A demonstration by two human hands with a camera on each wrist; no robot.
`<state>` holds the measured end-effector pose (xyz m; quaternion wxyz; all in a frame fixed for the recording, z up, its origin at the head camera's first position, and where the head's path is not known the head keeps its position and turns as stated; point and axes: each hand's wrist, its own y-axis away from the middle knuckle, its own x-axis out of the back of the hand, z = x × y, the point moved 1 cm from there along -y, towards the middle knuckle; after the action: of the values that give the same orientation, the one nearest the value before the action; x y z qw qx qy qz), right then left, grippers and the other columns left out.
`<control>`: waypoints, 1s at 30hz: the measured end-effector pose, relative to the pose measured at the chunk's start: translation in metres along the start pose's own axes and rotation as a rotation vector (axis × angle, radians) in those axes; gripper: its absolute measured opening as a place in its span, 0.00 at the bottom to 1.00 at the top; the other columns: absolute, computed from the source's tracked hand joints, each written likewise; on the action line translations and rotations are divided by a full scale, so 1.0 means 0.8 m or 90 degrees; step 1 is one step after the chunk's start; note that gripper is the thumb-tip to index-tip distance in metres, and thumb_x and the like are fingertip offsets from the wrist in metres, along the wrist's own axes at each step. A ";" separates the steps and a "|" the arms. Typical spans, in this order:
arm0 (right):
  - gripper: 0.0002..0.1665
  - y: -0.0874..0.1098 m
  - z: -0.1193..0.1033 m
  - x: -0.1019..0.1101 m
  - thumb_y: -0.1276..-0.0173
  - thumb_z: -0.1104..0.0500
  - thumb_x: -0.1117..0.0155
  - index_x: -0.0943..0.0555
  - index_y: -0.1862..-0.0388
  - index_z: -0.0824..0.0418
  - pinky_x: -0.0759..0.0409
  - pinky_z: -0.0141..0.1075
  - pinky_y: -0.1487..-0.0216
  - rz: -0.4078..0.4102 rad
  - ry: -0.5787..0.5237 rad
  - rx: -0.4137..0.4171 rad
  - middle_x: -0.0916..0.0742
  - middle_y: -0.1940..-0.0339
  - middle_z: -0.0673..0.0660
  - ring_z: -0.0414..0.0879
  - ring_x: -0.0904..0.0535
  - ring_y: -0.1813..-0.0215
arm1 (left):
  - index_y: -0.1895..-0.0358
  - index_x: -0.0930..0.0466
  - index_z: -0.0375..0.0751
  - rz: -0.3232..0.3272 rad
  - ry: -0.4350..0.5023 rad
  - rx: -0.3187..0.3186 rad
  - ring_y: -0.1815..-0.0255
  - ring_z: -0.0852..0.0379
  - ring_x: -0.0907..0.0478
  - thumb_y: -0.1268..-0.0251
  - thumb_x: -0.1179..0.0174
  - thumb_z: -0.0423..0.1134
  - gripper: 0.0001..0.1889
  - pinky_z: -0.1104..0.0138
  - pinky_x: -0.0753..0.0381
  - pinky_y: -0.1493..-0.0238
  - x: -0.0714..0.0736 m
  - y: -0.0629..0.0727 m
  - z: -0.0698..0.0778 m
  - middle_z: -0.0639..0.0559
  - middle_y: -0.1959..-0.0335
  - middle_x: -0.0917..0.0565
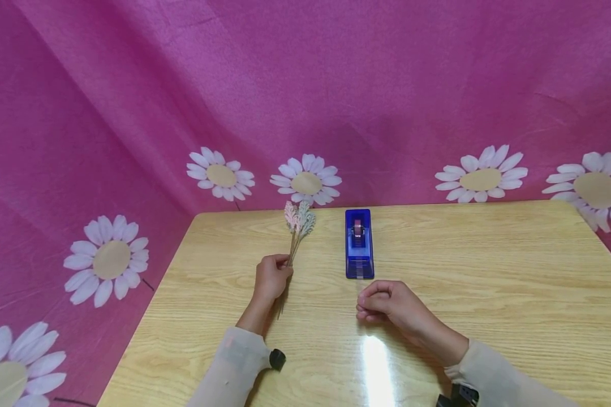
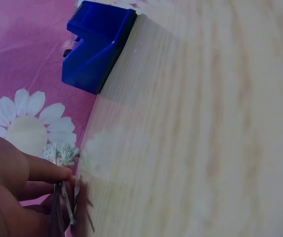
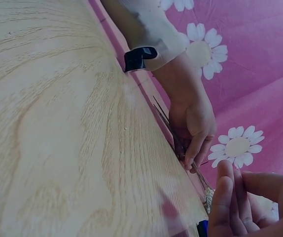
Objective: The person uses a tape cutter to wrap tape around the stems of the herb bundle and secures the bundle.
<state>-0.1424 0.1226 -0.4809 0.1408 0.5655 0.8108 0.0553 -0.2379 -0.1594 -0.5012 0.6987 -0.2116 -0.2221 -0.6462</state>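
Note:
My left hand point(image 1: 273, 277) pinches the thin brown stems of a small bunch of dried flowers point(image 1: 300, 220), whose pink and pale blue-green heads point to the table's back edge. In the left wrist view the stems point(image 2: 65, 205) pass between thumb and fingers. A blue tape dispenser point(image 1: 359, 244) with a small roll in it stands right of the flowers. From its front end a clear strip of tape point(image 1: 360, 286) runs toward me, and my right hand point(image 1: 394, 305) pinches its end between thumb and fingers. The fingertips hide that end.
Both hands are over a light wood-grain table point(image 1: 489, 260). A pink cloth point(image 1: 387, 102) printed with white daisies hangs behind and at the left side. Dark bands sit at both sleeve cuffs. A bright light reflection point(image 1: 378, 370) lies on the tabletop near the front.

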 end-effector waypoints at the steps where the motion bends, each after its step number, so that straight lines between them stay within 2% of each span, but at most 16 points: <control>1: 0.08 0.000 0.000 0.000 0.27 0.69 0.37 0.19 0.55 0.76 0.13 0.34 0.58 0.000 0.000 0.001 0.10 0.63 0.62 0.44 0.11 0.62 | 0.48 0.13 0.28 -0.001 0.019 0.011 0.60 0.53 0.16 0.37 0.36 0.23 0.14 0.65 0.17 0.57 0.000 -0.001 -0.001 0.43 0.63 0.11; 5: 0.08 0.000 -0.001 -0.001 0.27 0.69 0.37 0.19 0.56 0.76 0.13 0.34 0.58 -0.002 0.000 0.006 0.10 0.63 0.62 0.44 0.11 0.62 | 0.49 0.13 0.27 0.001 0.100 0.045 0.59 0.56 0.16 0.37 0.34 0.23 0.13 0.70 0.18 0.59 0.003 -0.001 -0.005 0.41 0.61 0.10; 11: 0.07 -0.002 -0.002 -0.001 0.27 0.69 0.37 0.18 0.56 0.75 0.13 0.34 0.58 0.000 0.002 0.005 0.10 0.64 0.59 0.44 0.11 0.62 | 0.50 0.14 0.24 -0.004 0.218 0.087 0.65 0.63 0.20 0.36 0.33 0.22 0.12 0.75 0.20 0.64 0.009 0.001 -0.006 0.41 0.62 0.12; 18: 0.07 -0.001 -0.005 -0.001 0.27 0.69 0.37 0.19 0.56 0.75 0.13 0.34 0.58 0.000 0.003 0.011 0.10 0.63 0.62 0.45 0.11 0.62 | 0.42 0.21 0.22 -0.063 0.370 0.152 0.73 0.58 0.15 0.28 0.40 0.23 0.15 0.69 0.16 0.74 0.019 0.006 -0.001 0.38 0.63 0.15; 22: 0.06 0.000 -0.009 -0.002 0.27 0.69 0.37 0.19 0.57 0.73 0.13 0.35 0.58 0.000 -0.002 0.012 0.10 0.63 0.63 0.45 0.11 0.62 | 0.40 0.22 0.23 -0.081 0.378 0.161 0.77 0.60 0.16 0.27 0.40 0.25 0.16 0.72 0.21 0.80 0.021 0.011 -0.002 0.41 0.65 0.16; 27: 0.06 0.001 -0.015 -0.001 0.27 0.68 0.37 0.19 0.57 0.72 0.13 0.35 0.58 -0.002 0.004 0.022 0.09 0.65 0.59 0.44 0.11 0.63 | 0.44 0.18 0.23 -0.067 0.338 0.138 0.80 0.65 0.26 0.28 0.38 0.25 0.14 0.76 0.31 0.82 0.024 0.015 -0.005 0.45 0.68 0.13; 30: 0.06 0.001 -0.022 -0.001 0.27 0.68 0.36 0.19 0.56 0.72 0.12 0.35 0.57 -0.005 0.006 0.026 0.09 0.66 0.57 0.43 0.11 0.63 | 0.46 0.18 0.22 -0.067 0.321 0.111 0.80 0.64 0.30 0.28 0.39 0.25 0.12 0.76 0.33 0.81 0.028 0.021 -0.004 0.41 0.66 0.11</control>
<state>-0.1466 0.1234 -0.4640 0.1258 0.5649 0.8145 0.0404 -0.2197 -0.1784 -0.4905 0.7129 0.0287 -0.1068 -0.6925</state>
